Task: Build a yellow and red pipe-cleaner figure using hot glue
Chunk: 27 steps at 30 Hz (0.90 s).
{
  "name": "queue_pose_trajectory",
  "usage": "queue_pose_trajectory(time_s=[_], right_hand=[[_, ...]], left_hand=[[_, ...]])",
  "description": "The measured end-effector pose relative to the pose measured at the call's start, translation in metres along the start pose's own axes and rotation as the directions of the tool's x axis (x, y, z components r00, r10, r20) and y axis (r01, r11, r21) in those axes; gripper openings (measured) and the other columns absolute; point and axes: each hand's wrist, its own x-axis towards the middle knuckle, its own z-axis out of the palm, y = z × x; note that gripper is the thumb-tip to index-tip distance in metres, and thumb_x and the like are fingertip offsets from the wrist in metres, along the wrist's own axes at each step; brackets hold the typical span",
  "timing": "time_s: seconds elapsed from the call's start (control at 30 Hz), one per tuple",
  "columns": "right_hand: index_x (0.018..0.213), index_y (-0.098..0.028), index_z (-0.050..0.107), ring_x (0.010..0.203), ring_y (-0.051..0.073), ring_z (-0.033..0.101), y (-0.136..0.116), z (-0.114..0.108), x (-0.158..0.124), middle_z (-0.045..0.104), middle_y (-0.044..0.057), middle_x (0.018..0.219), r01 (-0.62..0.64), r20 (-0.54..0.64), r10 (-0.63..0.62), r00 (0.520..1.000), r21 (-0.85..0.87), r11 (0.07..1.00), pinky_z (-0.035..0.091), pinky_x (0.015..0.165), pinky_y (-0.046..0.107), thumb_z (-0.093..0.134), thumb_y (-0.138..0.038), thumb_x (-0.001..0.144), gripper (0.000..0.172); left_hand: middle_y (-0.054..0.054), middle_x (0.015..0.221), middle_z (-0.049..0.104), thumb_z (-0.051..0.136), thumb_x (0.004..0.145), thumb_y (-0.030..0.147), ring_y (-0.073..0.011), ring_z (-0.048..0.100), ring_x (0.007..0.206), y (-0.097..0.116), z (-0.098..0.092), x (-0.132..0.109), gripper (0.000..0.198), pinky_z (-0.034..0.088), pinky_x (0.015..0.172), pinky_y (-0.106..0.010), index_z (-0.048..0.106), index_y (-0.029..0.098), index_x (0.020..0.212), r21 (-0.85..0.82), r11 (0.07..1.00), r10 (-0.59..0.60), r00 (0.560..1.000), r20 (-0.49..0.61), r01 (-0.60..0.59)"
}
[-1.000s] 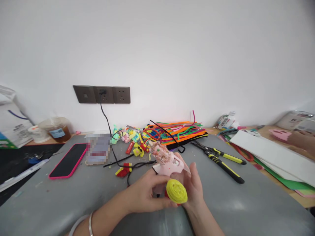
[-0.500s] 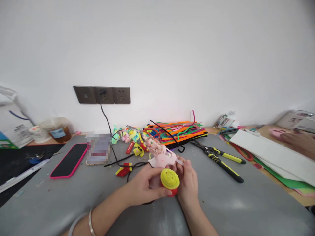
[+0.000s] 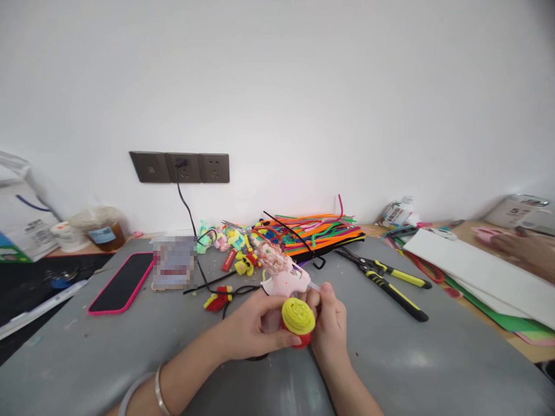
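My left hand is closed, its thumb against a round piece of coiled pipe cleaner, yellow on top and red below. Just beyond it is a pale pink hot glue gun, tilted with its front toward the back left. Its handle is mostly hidden behind my left hand. A translucent glue stick sticks out of the gun's rear. The closed fingers of my right hand pinch the stick's end, right beside the coiled piece.
Pliers with yellow-black handles lie at right, near paper sheets. Pipe cleaners are piled behind the gun. A pink-edged phone and black cord are at left. Another person's hand shows far right.
My right thumb has shifted slightly left, closer to the glue gun's rear, and less of the glue stick shows. The coiled piece has moved very slightly left and down.
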Motion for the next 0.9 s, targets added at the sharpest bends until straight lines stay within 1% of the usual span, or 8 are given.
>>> queue_pose_trajectory(time_s=[0.13, 0.23, 0.37, 0.47, 0.53, 0.63, 0.77, 0.9], right_hand=[[0.047, -0.021, 0.047, 0.046, 0.013, 0.040, -0.003, 0.001, 0.000, 0.045, -0.003, 0.044, 0.040, 0.022, -0.039, 0.999, -0.040, 0.998, 0.037, 0.053, 0.029, 0.053, -0.052, 0.099, 0.060], [0.049, -0.021, 0.048, 0.048, 0.013, 0.042, -0.006, 0.004, 0.002, 0.046, -0.003, 0.047, 0.027, 0.047, -0.025, 0.999, -0.047, 0.999, 0.038, 0.053, 0.028, 0.055, -0.055, 0.096, 0.059], [0.056, -0.022, 0.052, 0.053, 0.015, 0.046, -0.006, 0.007, 0.004, 0.051, -0.002, 0.054, -0.094, 0.045, 0.092, 0.995, 0.041, 0.995, 0.045, 0.059, 0.030, 0.059, -0.063, 0.090, 0.053], [0.078, -0.023, 0.070, 0.060, 0.018, 0.056, -0.004, 0.005, 0.002, 0.063, -0.001, 0.065, -0.183, 0.033, 0.184, 0.982, -0.023, 0.983, 0.048, 0.060, 0.030, 0.070, -0.066, 0.079, 0.043], [0.091, -0.023, 0.075, 0.064, 0.020, 0.061, -0.003, 0.003, 0.000, 0.069, 0.001, 0.071, -0.255, 0.036, 0.259, 0.965, -0.087, 0.963, 0.050, 0.061, 0.030, 0.073, -0.066, 0.075, 0.047], [0.093, -0.022, 0.079, 0.071, 0.023, 0.067, -0.006, 0.003, -0.003, 0.075, 0.005, 0.078, -0.331, 0.025, 0.336, 0.942, -0.109, 0.937, 0.053, 0.067, 0.033, 0.075, -0.065, 0.073, 0.047], [0.087, -0.024, 0.081, 0.076, 0.027, 0.071, -0.011, 0.007, -0.001, 0.078, 0.006, 0.079, -0.322, 0.064, 0.330, 0.942, -0.113, 0.940, 0.056, 0.077, 0.039, 0.080, -0.063, 0.069, 0.043], [0.091, -0.024, 0.081, 0.092, 0.029, 0.073, -0.014, 0.010, 0.001, 0.080, 0.006, 0.085, -0.297, 0.045, 0.301, 0.952, -0.088, 0.951, 0.055, 0.087, 0.039, 0.080, -0.061, 0.071, 0.042]], left_hand=[[-0.007, 0.093, 0.075, 0.075, 0.080, 0.042, -0.0222, 0.065, 0.086, 0.001, -0.002, 0.001, 0.035, 0.052, 0.083, -0.030, 0.076, 0.016, 0.103, -0.003, 1.000, 0.010, 1.000, 0.004, -0.010], [-0.007, 0.093, 0.075, 0.075, 0.080, 0.043, -0.0223, 0.066, 0.085, 0.001, -0.002, 0.002, 0.037, 0.052, 0.082, -0.031, 0.076, 0.015, 0.105, -0.039, 0.999, 0.002, 1.000, -0.004, -0.002], [-0.008, 0.096, 0.075, 0.076, 0.079, 0.045, -0.0230, 0.066, 0.088, -0.001, -0.001, 0.002, 0.038, 0.053, 0.083, -0.032, 0.076, 0.017, 0.105, -0.059, 0.998, 0.000, 0.998, -0.057, -0.003], [-0.008, 0.096, 0.075, 0.076, 0.080, 0.047, -0.0228, 0.065, 0.087, -0.002, 0.000, 0.002, 0.040, 0.052, 0.083, -0.032, 0.076, 0.017, 0.106, -0.057, 0.998, 0.020, 0.999, -0.043, -0.023], [-0.008, 0.096, 0.075, 0.075, 0.080, 0.047, -0.0223, 0.065, 0.087, -0.002, 0.001, 0.001, 0.040, 0.052, 0.083, -0.031, 0.077, 0.016, 0.106, -0.062, 0.997, 0.039, 0.999, -0.018, -0.040], [-0.007, 0.095, 0.076, 0.075, 0.080, 0.048, -0.0216, 0.065, 0.086, -0.003, 0.003, 0.001, 0.040, 0.052, 0.083, -0.031, 0.077, 0.017, 0.105, -0.082, 0.996, 0.042, 0.999, 0.017, -0.041], [-0.008, 0.102, 0.076, 0.080, 0.077, 0.044, -0.0235, 0.065, 0.094, -0.002, 0.003, 0.002, 0.042, 0.050, 0.091, -0.033, 0.078, 0.017, 0.108, -0.083, 0.996, 0.044, 0.999, 0.012, -0.043], [-0.008, 0.104, 0.076, 0.083, 0.074, 0.037, -0.0250, 0.066, 0.099, 0.000, 0.003, 0.003, 0.039, 0.050, 0.095, -0.035, 0.079, 0.018, 0.107, -0.119, 0.991, 0.071, 0.997, 0.036, -0.066]])
